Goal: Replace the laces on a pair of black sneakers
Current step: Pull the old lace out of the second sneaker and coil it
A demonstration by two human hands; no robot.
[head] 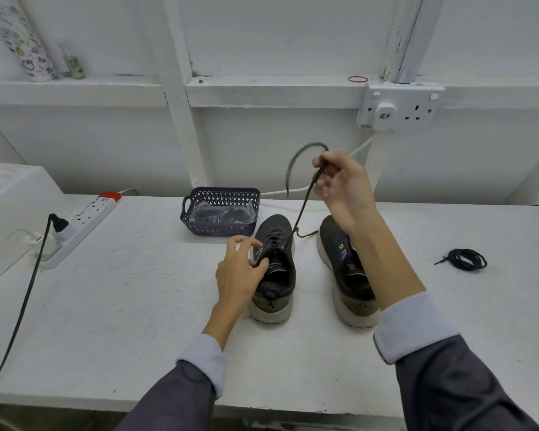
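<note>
Sneakers (277,272), black uppers, pale soles, lace (304,206) drawn taut upward

I cannot make out the wrapped items (221,213) inside the basket (221,229). The right forearm (386,265) hides part of the right sneaker (346,269).

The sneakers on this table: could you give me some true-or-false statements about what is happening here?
The right hand holds a black lace up above the left sneaker. True.
The basket stands beyond the sneakers. True.
The left hand is flat and empty. False: it pinches the lace at the left sneaker.
The coiled lace lies inside the basket. False: it lies on the table, right of the right sneaker.
</note>
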